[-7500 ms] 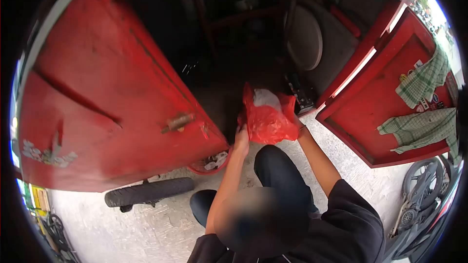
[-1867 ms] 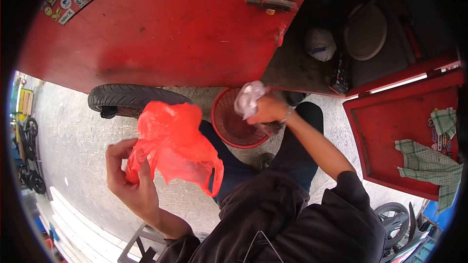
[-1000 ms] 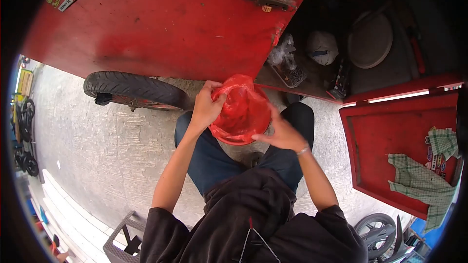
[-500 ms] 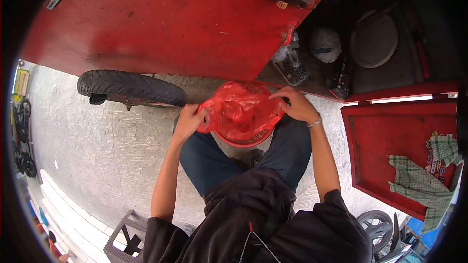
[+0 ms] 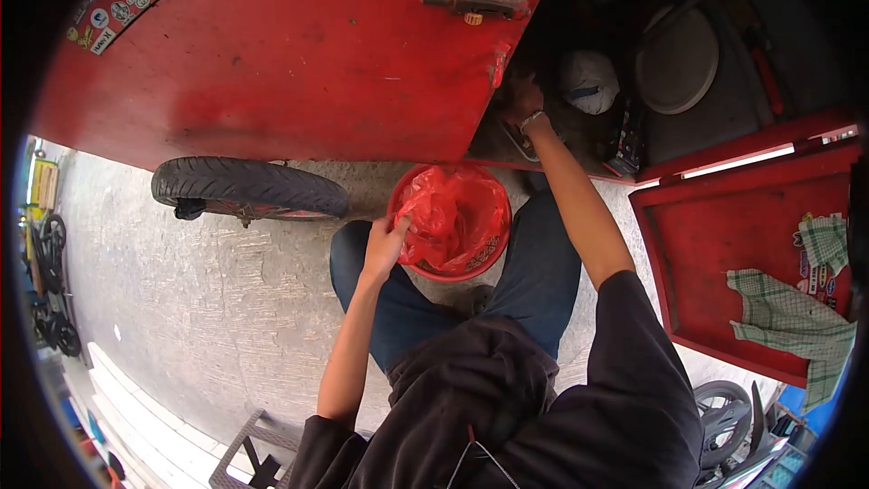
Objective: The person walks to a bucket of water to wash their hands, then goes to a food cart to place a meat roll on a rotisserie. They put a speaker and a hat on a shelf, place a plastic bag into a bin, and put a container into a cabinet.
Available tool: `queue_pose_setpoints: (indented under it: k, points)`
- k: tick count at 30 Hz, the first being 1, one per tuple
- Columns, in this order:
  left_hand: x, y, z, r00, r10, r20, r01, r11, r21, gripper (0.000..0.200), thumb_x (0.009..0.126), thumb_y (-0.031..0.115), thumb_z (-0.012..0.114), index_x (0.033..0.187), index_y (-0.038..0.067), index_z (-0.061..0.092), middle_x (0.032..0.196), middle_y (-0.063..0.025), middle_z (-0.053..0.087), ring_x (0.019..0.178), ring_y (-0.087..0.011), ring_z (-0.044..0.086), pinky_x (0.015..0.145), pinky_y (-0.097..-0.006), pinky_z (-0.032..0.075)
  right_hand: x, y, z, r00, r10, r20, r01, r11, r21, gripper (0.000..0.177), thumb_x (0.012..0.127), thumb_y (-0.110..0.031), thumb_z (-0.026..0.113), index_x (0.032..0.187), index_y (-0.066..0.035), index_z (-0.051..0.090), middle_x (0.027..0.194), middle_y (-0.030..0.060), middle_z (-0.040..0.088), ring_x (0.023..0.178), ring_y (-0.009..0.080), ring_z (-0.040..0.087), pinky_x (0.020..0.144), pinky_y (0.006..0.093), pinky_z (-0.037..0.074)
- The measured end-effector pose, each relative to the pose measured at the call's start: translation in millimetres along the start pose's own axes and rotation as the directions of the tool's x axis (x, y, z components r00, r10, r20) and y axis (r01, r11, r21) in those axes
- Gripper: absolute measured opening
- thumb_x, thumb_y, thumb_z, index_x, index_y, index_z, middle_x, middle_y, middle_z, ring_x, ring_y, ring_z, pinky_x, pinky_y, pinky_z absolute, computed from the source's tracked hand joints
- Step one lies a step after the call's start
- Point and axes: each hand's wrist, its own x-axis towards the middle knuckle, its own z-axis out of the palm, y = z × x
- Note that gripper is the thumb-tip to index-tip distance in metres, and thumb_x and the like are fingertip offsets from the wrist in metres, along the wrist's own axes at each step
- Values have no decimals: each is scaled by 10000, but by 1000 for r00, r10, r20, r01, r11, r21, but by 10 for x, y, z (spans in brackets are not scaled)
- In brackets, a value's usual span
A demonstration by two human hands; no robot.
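A thin red plastic bag (image 5: 436,217) lies crumpled in a round red basket (image 5: 477,273) between my knees. My left hand (image 5: 387,244) is closed on the bag's left edge. Inside the dark cabinet (image 5: 593,143), my right hand (image 5: 520,100) reaches in above a small tray (image 5: 523,145), which my wrist partly covers. Shadow hides the right fingers, and I cannot make out what they touch.
A motorcycle wheel (image 5: 249,188) stands left of the basket, beside the red cabinet door (image 5: 299,54). Inside the cabinet are a white bundle (image 5: 588,81) and a round lid (image 5: 677,62). A checked cloth (image 5: 787,312) hangs over the lower right red panel (image 5: 715,254).
My right hand has let go of the bag and moved up into the cabinet. My left hand still holds the bag, which has sunk together in the basket. The view has shifted slightly.
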Motion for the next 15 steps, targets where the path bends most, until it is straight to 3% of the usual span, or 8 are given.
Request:
queue_pose_setpoints:
  k: [2,4,6,8,10,12,14,15]
  points:
    - [-5,-62,14,999,47,-12,-47,999,21,277,887,234,557,763,-4,626,594,-11,521,534,-82,462,525,-251,371,158,107,-6,995,78,-63,-76,996,36,627,688,-438,686,1145,-27,565,1103,252,585,989,352,603,834,425,509]
    - [-26,-73,24,996,86,-28,-85,996,30,258,894,221,554,795,-7,622,605,-14,530,540,-82,472,535,-245,385,236,353,-116,999,38,11,-40,978,204,562,680,-395,703,1075,-9,602,1044,235,614,986,322,610,805,406,509]
    - [-98,33,16,998,55,-8,-56,982,-181,219,910,190,543,860,-16,599,624,-17,542,548,-79,490,553,-229,406,241,549,-450,976,64,209,-166,840,517,569,660,-365,723,1053,25,598,1023,233,619,958,335,613,811,382,490]
    - [-103,69,-4,996,91,-16,-93,978,-188,207,919,190,547,862,-7,572,612,-9,529,537,-73,480,541,-220,402,97,803,-571,966,145,-214,7,814,581,490,685,-288,720,1036,33,601,999,186,638,958,282,620,812,354,475]
    - [-76,75,-14,997,71,-36,-77,967,-243,226,916,222,569,824,16,558,597,5,504,517,-72,461,517,-227,388,-346,558,-1243,969,233,-79,-64,550,833,427,745,-196,683,1099,18,577,1045,133,624,977,228,606,841,344,469]
    - [-91,109,-24,997,56,-52,-68,962,-266,233,912,248,583,832,32,547,586,19,477,497,-65,430,499,-228,371,-730,491,-1325,996,80,46,-56,125,991,401,785,-125,640,1157,-12,545,1088,90,600,993,183,583,849,339,469]
    - [-52,140,-27,998,23,-63,-42,946,-321,232,912,256,580,861,32,546,591,24,472,486,-57,407,489,-225,358,-1273,71,-1403,961,-104,255,-264,-79,961,391,797,-97,622,1169,-22,529,1079,78,595,978,161,577,857,308,465]
    - [-41,162,-15,996,16,-86,-43,945,-325,225,913,247,578,881,28,541,596,26,469,487,-52,395,480,-224,351,-1375,-72,-1264,865,-442,235,-266,-8,964,421,804,-106,625,1196,-19,497,1082,67,589,983,149,576,873,296,457]
